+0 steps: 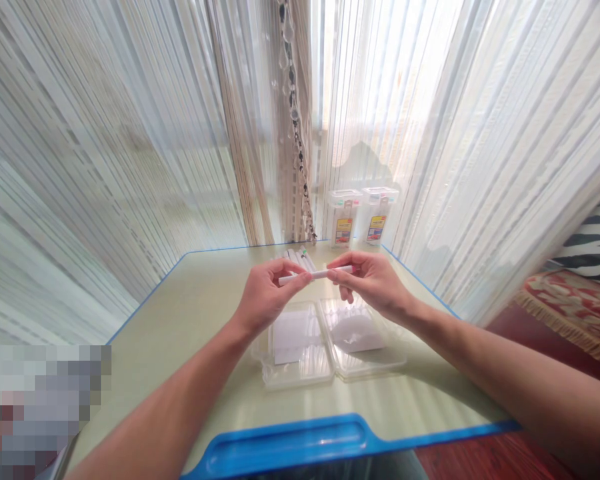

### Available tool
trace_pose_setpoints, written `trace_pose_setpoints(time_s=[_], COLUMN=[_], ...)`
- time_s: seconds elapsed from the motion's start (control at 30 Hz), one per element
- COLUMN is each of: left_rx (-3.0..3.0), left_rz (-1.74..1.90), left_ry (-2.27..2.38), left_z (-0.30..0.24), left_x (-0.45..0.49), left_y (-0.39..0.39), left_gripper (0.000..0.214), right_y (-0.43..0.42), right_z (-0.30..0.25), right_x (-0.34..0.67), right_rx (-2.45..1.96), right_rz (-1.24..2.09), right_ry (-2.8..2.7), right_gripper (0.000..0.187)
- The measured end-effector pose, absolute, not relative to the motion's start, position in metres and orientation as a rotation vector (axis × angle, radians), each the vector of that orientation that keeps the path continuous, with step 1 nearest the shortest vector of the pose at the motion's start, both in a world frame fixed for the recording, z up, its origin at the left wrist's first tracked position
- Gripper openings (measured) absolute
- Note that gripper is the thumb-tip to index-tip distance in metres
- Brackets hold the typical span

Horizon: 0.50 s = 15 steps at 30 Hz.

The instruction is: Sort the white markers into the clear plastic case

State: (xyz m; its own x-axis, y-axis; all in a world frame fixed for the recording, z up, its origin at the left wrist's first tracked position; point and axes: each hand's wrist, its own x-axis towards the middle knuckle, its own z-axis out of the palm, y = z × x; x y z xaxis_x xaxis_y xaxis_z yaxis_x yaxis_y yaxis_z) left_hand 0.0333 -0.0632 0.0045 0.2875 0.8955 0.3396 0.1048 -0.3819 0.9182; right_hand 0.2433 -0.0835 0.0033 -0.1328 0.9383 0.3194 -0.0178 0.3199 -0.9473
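A slim white marker pen (320, 274) is held level above the table, pinched at both ends. My left hand (267, 290) grips its left part between thumb and fingers, and my right hand (373, 280) has hold of the right part. Below my hands lies a clear plastic case (300, 380), opened flat into two halves, with a white paper sheet (293, 337) in the left half and another pale sheet (357, 332) in the right. Just behind my left hand, several white markers (300, 257) lie side by side, partly hidden by that hand.
Two clear marker boxes (344, 223) with coloured labels stand upright at the table's back right. The pale table (180, 360) has a blue edge with a blue tray groove (290, 440) in front. String curtains (145, 133) and a beaded strand (295, 120) hang behind.
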Motion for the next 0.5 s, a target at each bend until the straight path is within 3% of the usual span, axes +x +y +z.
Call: trace_pose_setpoints(time_s=[0.5], left_rx=[1.810], left_rz=[1.138], left_ry=[0.939], left_z=[0.0029], left_x=[0.0338], left_y=[-0.0639], left_gripper=[0.031], right_y=[-0.0850], right_z=[0.0032], right_x=[0.2439], right_rx=[-0.931], right_rz=[1.062], right_ry=[-1.472], right_gripper=[0.044])
